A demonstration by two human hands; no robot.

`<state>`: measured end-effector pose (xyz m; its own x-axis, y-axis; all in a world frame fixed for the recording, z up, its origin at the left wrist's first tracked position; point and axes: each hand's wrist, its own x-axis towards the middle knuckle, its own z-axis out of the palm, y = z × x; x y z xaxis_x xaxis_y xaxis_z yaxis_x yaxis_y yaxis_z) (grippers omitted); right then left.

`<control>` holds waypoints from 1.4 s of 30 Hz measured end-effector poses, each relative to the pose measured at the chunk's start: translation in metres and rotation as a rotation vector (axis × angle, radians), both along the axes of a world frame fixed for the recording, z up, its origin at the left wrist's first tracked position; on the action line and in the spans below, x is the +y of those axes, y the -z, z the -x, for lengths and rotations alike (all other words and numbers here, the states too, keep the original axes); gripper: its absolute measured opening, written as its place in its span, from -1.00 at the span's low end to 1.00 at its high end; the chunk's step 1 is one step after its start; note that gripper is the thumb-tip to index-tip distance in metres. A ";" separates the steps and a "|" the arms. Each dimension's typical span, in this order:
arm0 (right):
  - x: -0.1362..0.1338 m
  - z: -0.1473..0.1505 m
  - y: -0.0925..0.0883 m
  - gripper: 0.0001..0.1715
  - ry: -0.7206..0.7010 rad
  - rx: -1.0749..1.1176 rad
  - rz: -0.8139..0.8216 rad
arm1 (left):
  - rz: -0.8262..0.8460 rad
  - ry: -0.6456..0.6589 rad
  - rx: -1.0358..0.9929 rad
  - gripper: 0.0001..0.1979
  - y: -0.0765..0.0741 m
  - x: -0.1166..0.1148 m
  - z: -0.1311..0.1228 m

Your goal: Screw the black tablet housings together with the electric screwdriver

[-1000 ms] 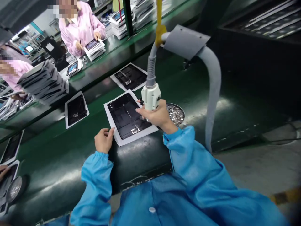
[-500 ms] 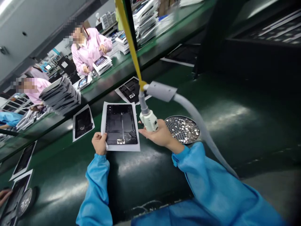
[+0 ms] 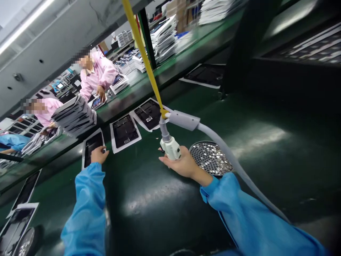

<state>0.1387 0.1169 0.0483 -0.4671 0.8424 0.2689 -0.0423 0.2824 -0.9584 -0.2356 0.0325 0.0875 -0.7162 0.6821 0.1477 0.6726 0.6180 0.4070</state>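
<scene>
My right hand [image 3: 181, 164] holds a white electric screwdriver [image 3: 170, 146] upright above the dark green belt; a grey hose and a yellow cord run up from the tool. My left hand [image 3: 98, 154] reaches far left and rests, fingers curled, on the white sheet under a black tablet back panel [image 3: 92, 145]. Two more black panels on white sheets lie beyond, one [image 3: 124, 131] in the middle and one [image 3: 147, 114] behind the screwdriver. Just right of my right hand sits a round perforated dish of small screws [image 3: 210, 157].
The dark green conveyor belt [image 3: 160, 202] runs left to right. Across it, two people in pink coats [image 3: 97, 76] work beside stacks of panels [image 3: 73, 115]. Another round dish [image 3: 25, 243] and more panels lie at the lower left. A dark machine housing [image 3: 287, 71] stands at the right.
The panel that lay under my hands has gone away to the middle of the belt. My left hand let go of its sheet and reached left onto another panel's sheet. The screwdriver lifted clear.
</scene>
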 end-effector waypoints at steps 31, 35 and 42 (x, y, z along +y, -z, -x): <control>0.007 -0.018 -0.033 -0.55 -0.113 0.102 -0.001 | -0.266 0.962 0.761 -0.68 -0.044 -0.097 -0.156; 0.021 -0.043 -0.045 -0.63 0.086 0.137 0.077 | -0.278 1.129 0.675 -0.77 -0.036 -0.083 -0.221; 0.053 -0.068 -0.031 -0.74 0.344 0.255 0.048 | -0.169 1.176 0.540 -0.77 0.022 -0.047 -0.273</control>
<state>0.2064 0.1703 0.0790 -0.0804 0.9519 0.2957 -0.1903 0.2765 -0.9420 0.0376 -0.0150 0.0657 0.4690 0.8009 0.3723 0.8745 -0.4802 -0.0687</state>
